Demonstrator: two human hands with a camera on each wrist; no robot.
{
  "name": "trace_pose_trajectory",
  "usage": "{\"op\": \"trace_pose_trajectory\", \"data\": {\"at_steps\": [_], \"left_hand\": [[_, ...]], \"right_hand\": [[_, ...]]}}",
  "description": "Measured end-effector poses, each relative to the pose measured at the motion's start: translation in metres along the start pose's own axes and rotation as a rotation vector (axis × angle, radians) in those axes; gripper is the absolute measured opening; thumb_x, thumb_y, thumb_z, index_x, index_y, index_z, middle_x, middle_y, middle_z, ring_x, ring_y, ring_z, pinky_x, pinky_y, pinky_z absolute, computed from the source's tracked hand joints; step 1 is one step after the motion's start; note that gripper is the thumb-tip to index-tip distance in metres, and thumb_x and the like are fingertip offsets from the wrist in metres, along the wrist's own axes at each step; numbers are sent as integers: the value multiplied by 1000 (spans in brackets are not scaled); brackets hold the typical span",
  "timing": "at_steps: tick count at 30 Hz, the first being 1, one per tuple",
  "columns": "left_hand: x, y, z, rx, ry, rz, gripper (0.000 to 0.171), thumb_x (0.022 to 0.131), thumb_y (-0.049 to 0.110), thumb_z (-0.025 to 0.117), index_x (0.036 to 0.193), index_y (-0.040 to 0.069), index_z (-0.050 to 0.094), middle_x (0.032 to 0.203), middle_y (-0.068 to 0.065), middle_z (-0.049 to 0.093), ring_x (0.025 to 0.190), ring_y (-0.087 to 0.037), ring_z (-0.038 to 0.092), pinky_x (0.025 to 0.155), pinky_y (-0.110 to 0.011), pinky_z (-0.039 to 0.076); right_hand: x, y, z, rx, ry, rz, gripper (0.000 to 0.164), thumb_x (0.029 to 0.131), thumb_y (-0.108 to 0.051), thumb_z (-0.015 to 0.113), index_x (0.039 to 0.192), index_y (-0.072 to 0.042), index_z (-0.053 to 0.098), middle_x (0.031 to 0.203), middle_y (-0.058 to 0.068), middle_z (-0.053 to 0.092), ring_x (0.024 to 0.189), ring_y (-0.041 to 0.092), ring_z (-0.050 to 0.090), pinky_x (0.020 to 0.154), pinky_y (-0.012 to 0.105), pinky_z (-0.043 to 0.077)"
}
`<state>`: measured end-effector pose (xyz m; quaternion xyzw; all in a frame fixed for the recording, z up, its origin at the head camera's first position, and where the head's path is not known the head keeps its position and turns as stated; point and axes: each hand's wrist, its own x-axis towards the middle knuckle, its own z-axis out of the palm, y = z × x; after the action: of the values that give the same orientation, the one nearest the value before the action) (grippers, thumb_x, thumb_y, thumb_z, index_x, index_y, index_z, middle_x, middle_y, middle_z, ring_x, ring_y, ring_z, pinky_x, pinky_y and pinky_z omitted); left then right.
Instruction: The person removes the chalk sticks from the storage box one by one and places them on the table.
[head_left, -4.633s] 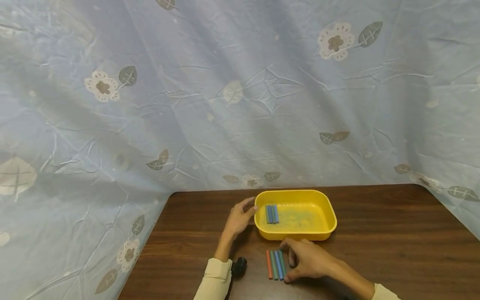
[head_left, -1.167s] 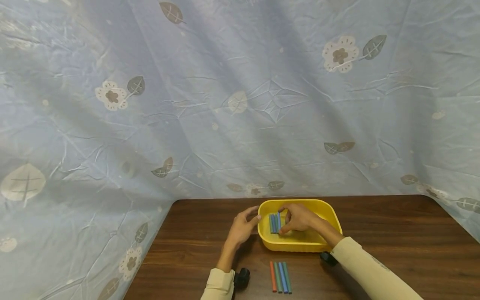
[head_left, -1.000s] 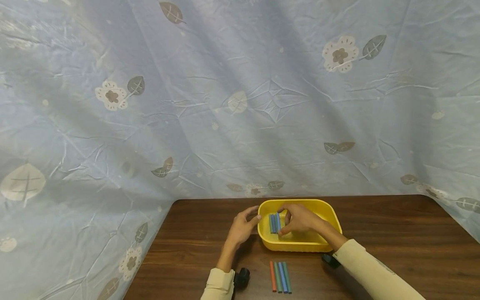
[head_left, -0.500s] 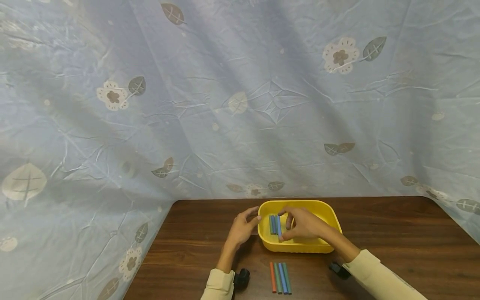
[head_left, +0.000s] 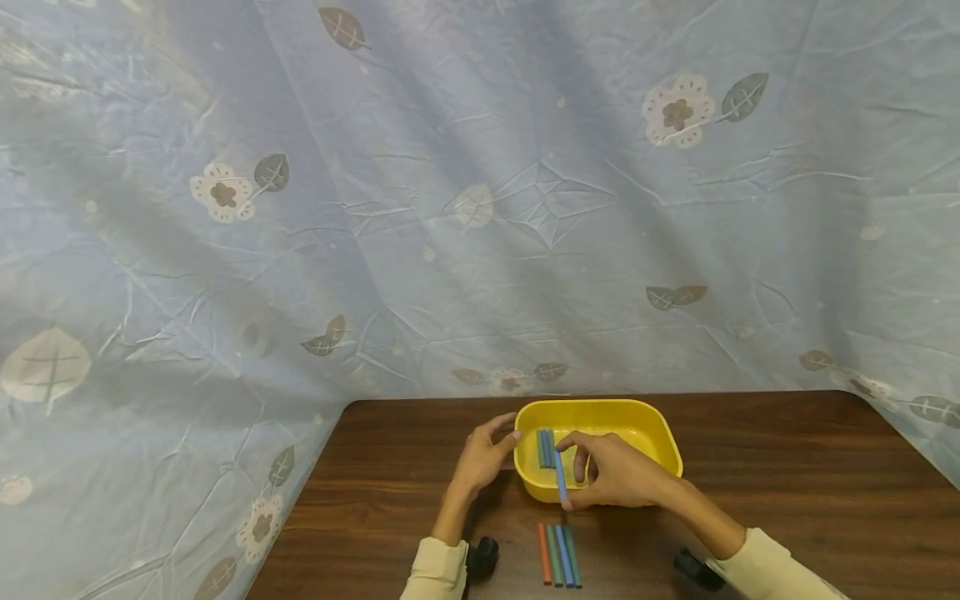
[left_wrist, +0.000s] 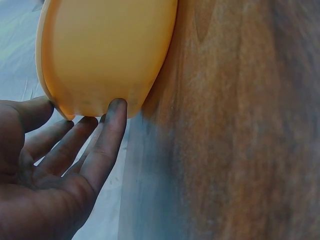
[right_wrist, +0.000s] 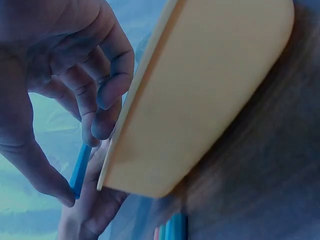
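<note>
In the head view my right hand [head_left: 618, 471] pinches a blue chalk stick [head_left: 561, 477] between thumb and fingertips, over the front rim of the yellow tub [head_left: 671, 454]. The right wrist view shows the same blue stick [right_wrist: 80, 172] above the rim level. Inside the tub, at the left, a small row of green and blue chalk sticks [head_left: 545, 450] lies side by side. My left hand [head_left: 480, 454] rests against the tub's left side; in the left wrist view its fairly straight fingers [left_wrist: 107, 145] touch the outer wall, with the thumb at the rim.
In front of the tub on the wooden table [head_left: 420, 433] lies a second row: a red chalk stick [head_left: 544, 554], then green, blue and green ones. Black wrist cameras sit on both wrists, the left camera [head_left: 483, 557] beside that row. A floral curtain [head_left: 480, 292] hangs behind the table.
My right hand earlier was at the table row, then reached into the tub. It now has lifted the rightmost blue chalk stick from the row there and moved it toward me. The left hand stays put.
</note>
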<state>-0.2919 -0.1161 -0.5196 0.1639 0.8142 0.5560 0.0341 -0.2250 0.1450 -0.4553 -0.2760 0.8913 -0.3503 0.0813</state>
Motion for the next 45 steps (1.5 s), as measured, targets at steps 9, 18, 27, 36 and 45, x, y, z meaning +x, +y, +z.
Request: {"op": "trace_pose_trajectory", "data": {"at_steps": [9, 18, 27, 36, 45], "left_hand": [[-1, -1, -1, -11, -14, -7, 45, 110, 22, 64, 152, 8, 60, 146, -21, 67, 129, -38, 68, 107, -56, 57], [-2, -1, -1, 1, -2, -12, 47, 109, 24, 64, 152, 5, 60, 149, -22, 65, 139, -43, 60, 114, -63, 50], [0, -1, -1, 12, 1, -15, 48, 109, 24, 64, 153, 5, 59, 153, -21, 62, 141, -44, 59, 114, -63, 50], [0, -3, 0, 16, 9, -11, 47, 108, 26, 66, 151, 8, 62, 151, -20, 64, 142, -42, 58, 116, -64, 48], [0, -1, 0, 32, 9, -14, 47, 109, 27, 65, 152, 7, 61, 150, -19, 65, 142, -42, 58, 116, -64, 47]], "right_hand": [[-19, -7, 10, 26, 25, -34, 75, 85, -42, 92, 142, -3, 60, 92, -4, 69, 71, 0, 59, 65, 22, 54], [-35, -6, 19, 96, 9, -52, 70, 88, -37, 91, 143, -7, 59, 90, -5, 68, 69, -1, 58, 63, 22, 54], [-46, -3, 29, 121, -5, -54, 71, 87, -39, 92, 140, -4, 61, 88, -7, 66, 68, -3, 57, 61, 21, 54], [-51, 0, 40, 128, -21, -37, 73, 85, -41, 92, 140, -3, 62, 86, -9, 66, 67, -4, 56, 60, 21, 53], [-56, 4, 45, 133, -40, 16, 71, 84, -40, 94, 137, -5, 63, 86, -9, 65, 67, -3, 55, 60, 21, 52]]}}
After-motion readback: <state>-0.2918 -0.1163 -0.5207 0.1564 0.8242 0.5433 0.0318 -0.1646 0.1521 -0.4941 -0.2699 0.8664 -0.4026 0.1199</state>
